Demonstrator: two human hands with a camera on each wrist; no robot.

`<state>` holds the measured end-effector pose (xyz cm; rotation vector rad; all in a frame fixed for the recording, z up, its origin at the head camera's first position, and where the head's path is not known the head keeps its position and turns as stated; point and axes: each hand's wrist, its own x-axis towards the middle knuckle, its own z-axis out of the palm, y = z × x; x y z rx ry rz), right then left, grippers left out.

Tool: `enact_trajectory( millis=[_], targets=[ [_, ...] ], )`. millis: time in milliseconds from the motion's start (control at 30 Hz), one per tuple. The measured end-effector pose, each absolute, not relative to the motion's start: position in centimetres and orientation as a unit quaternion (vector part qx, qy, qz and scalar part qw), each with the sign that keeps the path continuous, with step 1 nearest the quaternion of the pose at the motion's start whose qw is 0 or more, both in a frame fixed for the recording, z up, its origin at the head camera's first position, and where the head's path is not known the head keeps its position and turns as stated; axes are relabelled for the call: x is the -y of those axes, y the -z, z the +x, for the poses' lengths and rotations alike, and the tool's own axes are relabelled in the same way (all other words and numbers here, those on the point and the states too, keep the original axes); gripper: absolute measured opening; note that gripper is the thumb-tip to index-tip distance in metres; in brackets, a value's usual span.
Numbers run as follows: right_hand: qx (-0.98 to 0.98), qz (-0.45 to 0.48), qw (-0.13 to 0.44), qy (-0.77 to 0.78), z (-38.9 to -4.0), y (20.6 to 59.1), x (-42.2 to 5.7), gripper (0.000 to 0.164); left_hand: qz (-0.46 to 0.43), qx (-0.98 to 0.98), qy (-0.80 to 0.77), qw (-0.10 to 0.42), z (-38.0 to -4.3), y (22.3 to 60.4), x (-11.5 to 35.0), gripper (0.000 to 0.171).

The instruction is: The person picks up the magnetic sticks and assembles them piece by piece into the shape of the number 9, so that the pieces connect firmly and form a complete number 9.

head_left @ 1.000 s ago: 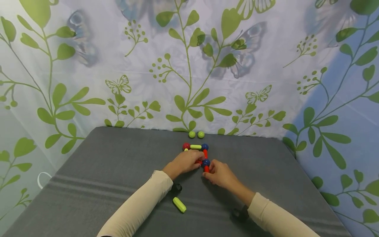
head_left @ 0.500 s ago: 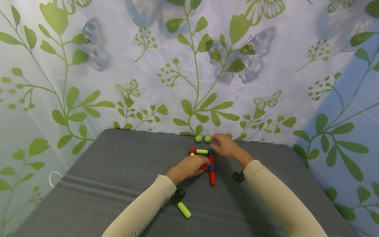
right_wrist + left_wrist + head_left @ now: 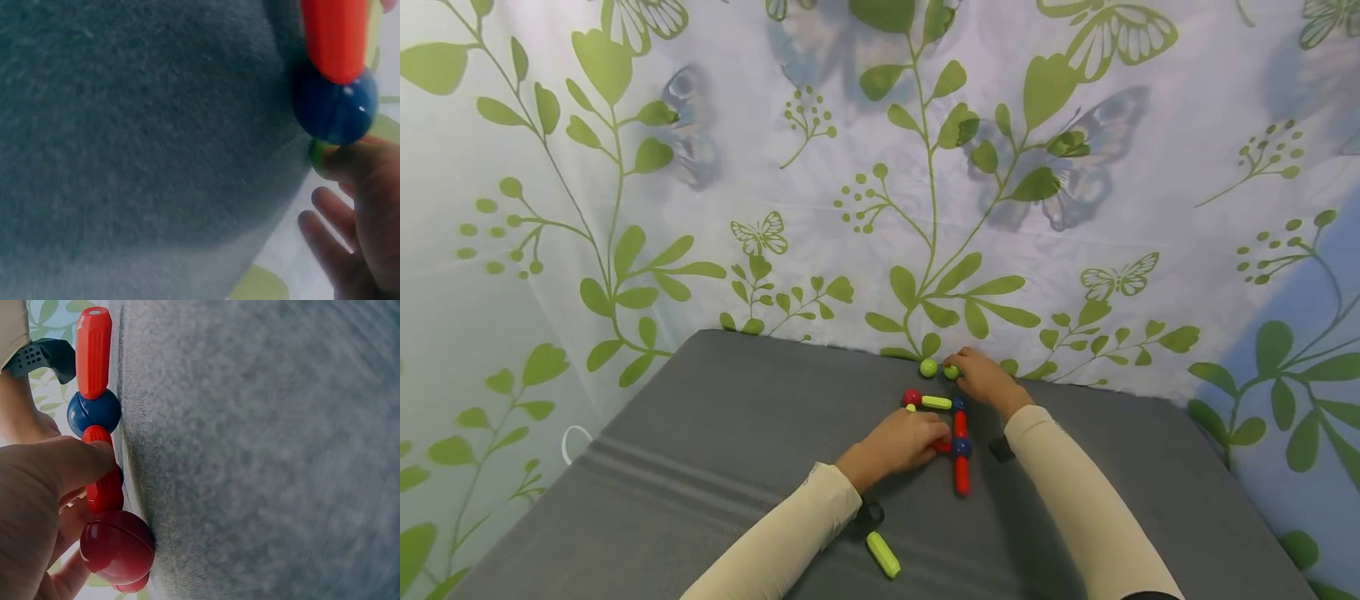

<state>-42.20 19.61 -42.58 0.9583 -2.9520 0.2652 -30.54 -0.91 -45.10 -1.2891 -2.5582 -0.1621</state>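
My left hand [image 3: 897, 444] pinches a red rod [image 3: 105, 490] that joins a dark red ball [image 3: 117, 547] to a blue ball [image 3: 94, 412]. From that blue ball another red rod [image 3: 962, 477] points toward me. One more red rod [image 3: 960, 424] runs back to a far blue ball [image 3: 334, 103]. A yellow-green rod [image 3: 936, 402] links the far blue ball to a red ball [image 3: 912, 397]. At the table's back edge, my right hand [image 3: 988, 380] has thumb and fingers on a light green ball [image 3: 951, 372]; the left hand hides part of the frame.
A second light green ball [image 3: 928, 367] lies left of the one at my right hand. Nearer me, a loose yellow-green rod [image 3: 883, 555] lies beside my left forearm. A patterned curtain [image 3: 820, 208] hangs right behind the grey table [image 3: 737, 400].
My right hand has left the near red rod, passed the far blue ball and reached the right light green ball. The left hand keeps its hold. The head view has swung left.
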Motion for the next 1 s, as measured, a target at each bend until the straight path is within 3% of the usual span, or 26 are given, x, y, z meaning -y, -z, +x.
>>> enact_trajectory(
  millis=[133,500,1000],
  targets=[
    [0.947,0.308,0.036,-0.083,-41.9,42.8,-20.3,0.031,-0.444,0.884,0.066,0.133,-30.4,45.1,0.4,0.022],
    [0.951,0.297,0.026,-0.086,-40.5,43.0,-23.2,0.026,-0.446,0.882,0.081,0.127,-30.8,44.6,0.6,0.020],
    [0.909,0.376,0.044,-0.173,-30.0,42.0,-23.8,0.032,-0.437,0.887,0.095,0.111,-30.6,44.8,1.4,0.021]
  ],
)
